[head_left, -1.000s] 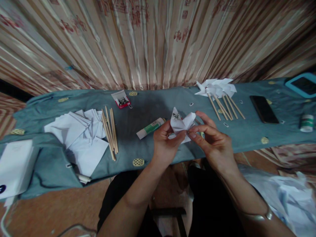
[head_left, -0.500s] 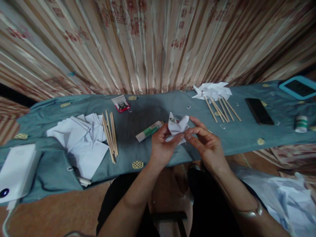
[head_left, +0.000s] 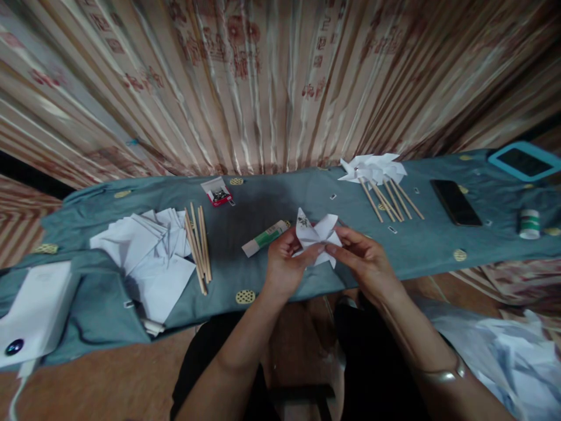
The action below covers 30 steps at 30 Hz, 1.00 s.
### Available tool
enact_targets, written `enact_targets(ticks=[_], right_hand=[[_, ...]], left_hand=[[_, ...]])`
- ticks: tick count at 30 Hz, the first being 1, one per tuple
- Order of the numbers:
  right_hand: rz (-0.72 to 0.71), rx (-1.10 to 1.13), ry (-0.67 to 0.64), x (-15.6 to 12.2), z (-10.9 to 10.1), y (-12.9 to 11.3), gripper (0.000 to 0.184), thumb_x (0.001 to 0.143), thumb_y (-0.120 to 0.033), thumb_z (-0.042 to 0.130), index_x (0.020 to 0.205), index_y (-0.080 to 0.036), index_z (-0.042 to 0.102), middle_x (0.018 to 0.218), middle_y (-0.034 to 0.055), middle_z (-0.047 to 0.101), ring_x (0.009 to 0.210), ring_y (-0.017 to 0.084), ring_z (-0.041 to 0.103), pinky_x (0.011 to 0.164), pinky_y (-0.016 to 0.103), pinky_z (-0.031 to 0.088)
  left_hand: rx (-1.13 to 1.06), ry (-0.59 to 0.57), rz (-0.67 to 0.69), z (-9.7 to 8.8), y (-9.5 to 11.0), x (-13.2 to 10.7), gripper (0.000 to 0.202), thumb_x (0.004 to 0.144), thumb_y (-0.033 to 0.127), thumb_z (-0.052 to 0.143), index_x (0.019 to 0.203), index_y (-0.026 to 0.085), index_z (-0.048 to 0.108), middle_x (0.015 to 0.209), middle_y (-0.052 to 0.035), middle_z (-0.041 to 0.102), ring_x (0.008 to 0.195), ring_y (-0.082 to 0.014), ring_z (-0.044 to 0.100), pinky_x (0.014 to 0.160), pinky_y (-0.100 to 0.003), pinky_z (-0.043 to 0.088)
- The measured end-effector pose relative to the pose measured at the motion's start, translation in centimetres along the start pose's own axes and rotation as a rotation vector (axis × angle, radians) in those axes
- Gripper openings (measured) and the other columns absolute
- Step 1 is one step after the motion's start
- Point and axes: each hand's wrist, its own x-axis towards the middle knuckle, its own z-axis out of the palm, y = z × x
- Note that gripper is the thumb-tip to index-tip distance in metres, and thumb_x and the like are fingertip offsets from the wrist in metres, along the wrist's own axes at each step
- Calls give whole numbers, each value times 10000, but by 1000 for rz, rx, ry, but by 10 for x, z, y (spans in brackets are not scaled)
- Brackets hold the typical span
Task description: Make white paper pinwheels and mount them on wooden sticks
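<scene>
Between my two hands is a white paper pinwheel [head_left: 319, 231] with folded blades, one of them bearing a small dark print. My left hand [head_left: 286, 260] grips its left side, thumb pressed near the centre. From the right, my right hand [head_left: 366, 257] pinches it with thumb and fingers, the thumb tips nearly meeting at the middle. A glue stick [head_left: 265, 238] with a green label lies on the cloth just left of my left hand. Farther right, several finished pinwheels [head_left: 372, 168] on wooden sticks lie in a bunch.
White paper squares [head_left: 160, 286] lie piled at left beside several wooden sticks [head_left: 199, 248]. A small red box of metal pins [head_left: 217, 192] sits behind. A white device [head_left: 37, 310], a phone [head_left: 456, 202], a blue-framed tablet [head_left: 523, 162] and a green-white tube [head_left: 530, 224] stand or lie toward the ends.
The pinwheel's blades are spread wider and its face is turned more toward me. My right fingers have moved in behind the paper, with the thumb on its front.
</scene>
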Motion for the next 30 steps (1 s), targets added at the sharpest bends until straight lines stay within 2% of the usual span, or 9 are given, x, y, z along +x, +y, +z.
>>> enact_targets(ticks=[6,10,14,21,30], right_hand=[[44,31,15,-2,0,-4,236,590,-369,878,771,-259,772,743,-33,755,689,123,665,726,245,528],[51,25,25,-2,0,-4,212,572,-372,887,685,-245,760,658,-35,732,590,105,622,634,230,510],[33,10,36,-2,1,-4,214,568,-380,887,657,-245,748,652,-37,732,571,105,615,611,234,506],[9,-11,62,-3,1,-4,235,553,-398,888,670,-247,751,664,-27,743,564,115,619,611,252,517],[40,-9,70,-4,-1,-2,233,566,-398,886,694,-248,761,692,-22,756,569,106,619,597,230,504]], left_hand=[[-43,-13,-51,0,0,-1,376,570,275,854,906,163,726,836,-37,760,752,-169,691,732,-282,541],[-38,-12,-46,-1,1,-2,257,578,278,846,780,160,739,763,-26,752,679,-145,667,669,-256,527],[-33,1,-71,0,0,-3,211,571,276,847,715,159,747,685,-14,735,606,-121,629,605,-232,503],[-14,14,-54,2,-1,-4,190,585,305,836,716,188,764,723,-12,745,642,-139,634,635,-267,523],[51,31,-13,1,1,-4,133,597,285,817,647,186,744,660,9,680,602,-109,571,601,-239,470]])
